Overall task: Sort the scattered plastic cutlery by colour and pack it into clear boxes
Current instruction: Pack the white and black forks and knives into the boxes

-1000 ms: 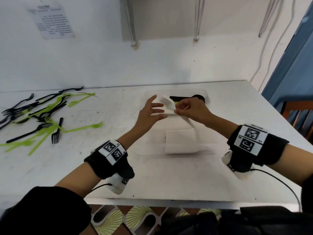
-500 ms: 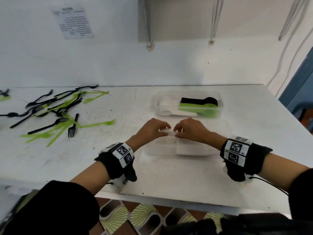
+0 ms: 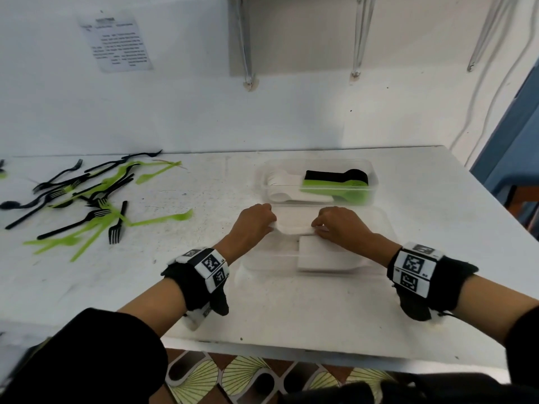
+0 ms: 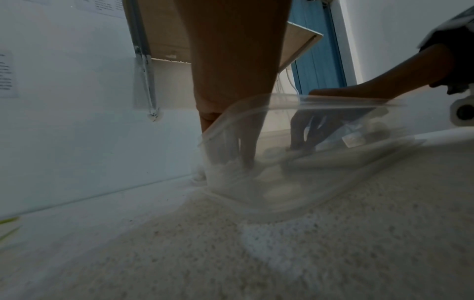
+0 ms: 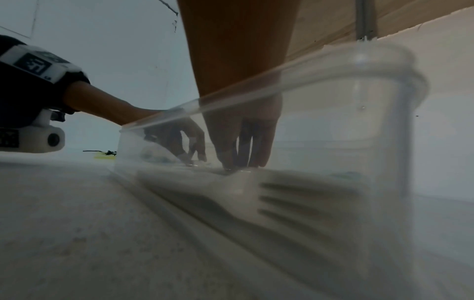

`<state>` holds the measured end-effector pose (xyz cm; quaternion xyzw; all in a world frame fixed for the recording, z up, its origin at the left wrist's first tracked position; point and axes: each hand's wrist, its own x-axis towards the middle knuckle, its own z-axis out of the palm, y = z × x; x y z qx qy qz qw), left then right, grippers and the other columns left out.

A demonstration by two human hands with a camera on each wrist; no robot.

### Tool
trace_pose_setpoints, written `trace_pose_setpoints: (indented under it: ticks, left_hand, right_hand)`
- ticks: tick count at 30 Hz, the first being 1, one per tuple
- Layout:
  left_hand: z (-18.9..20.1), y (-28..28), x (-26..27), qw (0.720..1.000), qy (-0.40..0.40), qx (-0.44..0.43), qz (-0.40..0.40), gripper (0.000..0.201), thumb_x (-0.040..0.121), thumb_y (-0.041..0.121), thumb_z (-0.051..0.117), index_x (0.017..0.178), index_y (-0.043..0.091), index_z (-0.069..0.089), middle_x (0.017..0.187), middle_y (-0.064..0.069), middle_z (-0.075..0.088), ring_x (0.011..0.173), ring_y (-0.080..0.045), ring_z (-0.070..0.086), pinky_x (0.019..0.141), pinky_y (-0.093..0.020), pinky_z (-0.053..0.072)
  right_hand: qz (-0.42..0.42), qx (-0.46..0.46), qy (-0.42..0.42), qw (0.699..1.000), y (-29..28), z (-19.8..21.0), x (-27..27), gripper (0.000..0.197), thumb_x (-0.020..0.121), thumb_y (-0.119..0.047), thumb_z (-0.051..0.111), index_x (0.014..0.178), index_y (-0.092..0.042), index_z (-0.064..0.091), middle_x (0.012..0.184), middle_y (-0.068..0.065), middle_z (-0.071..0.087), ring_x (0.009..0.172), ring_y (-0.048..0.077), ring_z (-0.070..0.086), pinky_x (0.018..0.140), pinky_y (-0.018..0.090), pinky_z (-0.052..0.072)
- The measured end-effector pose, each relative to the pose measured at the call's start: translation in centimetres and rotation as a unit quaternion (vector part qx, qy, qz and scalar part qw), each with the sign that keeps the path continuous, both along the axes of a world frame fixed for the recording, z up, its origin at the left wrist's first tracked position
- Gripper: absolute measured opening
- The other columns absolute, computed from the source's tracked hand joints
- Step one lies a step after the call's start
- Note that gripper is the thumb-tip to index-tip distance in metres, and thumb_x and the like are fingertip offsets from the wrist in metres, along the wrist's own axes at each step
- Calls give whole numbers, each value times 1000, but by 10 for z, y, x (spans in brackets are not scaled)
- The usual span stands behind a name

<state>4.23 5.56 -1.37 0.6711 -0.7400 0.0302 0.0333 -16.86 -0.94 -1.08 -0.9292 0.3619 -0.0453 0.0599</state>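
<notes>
A near clear box (image 3: pixel 243 268) sits in front of me with both hands inside it. My left hand (image 3: pixel 254 225) and right hand (image 3: pixel 338 225) each hold one end of a bunch of white cutlery (image 3: pixel 293 228), low in the box. Through the box wall, the left hand's (image 4: pixel 231 156) and the right hand's (image 5: pixel 241 158) fingers point down onto the white pieces. A stack of white forks (image 3: pixel 320 255) lies in the same box, closer to me. Behind it, a far clear box (image 3: pixel 374 185) holds white, black and green cutlery.
Scattered black and green forks (image 3: pixel 87 199) lie on the white table (image 3: pixel 291 310) at the left. The table's front edge is close to my wrists and its right edge runs past the boxes. A wall and shelf brackets stand behind.
Both hands came down from above the table into the near box with the white cutlery. The left hand, spread open a second ago, now holds the bunch's left end.
</notes>
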Motion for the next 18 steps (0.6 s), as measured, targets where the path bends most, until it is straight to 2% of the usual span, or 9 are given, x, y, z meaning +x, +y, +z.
trace_pose_setpoints:
  ticks: [4,8,13,18]
  left_hand:
    - [7,1,-8,998,-28,16,-48,29,95,18,52,122,12,59,116,-5,57,106,-22,54,78,-31,43]
    - [7,-5,-12,996,-54,34,-63,21,94,10,50,107,5,65,108,-9,60,96,-25,57,69,-30,39]
    - [5,-8,-10,995,-61,26,-69,20,94,8,47,99,4,66,98,-10,61,89,-24,56,63,-29,32]
    - [2,-7,-8,998,-23,24,-62,19,94,13,49,101,7,66,101,-7,60,93,-21,54,66,-28,35]
  right_hand:
    - [19,-25,19,999,-2,0,6,24,94,-19,47,102,-11,68,101,6,62,100,23,56,65,26,31]
    - [22,-43,20,999,-3,-1,9,22,93,-15,47,88,-6,67,94,9,62,94,26,57,63,26,26]
    - [10,-43,5,999,-5,-4,8,23,93,-13,46,95,-5,67,100,9,60,90,28,58,63,27,30]
    - [16,-46,-8,999,-6,-8,6,21,89,-8,48,96,-6,68,98,8,61,92,26,57,62,26,30]
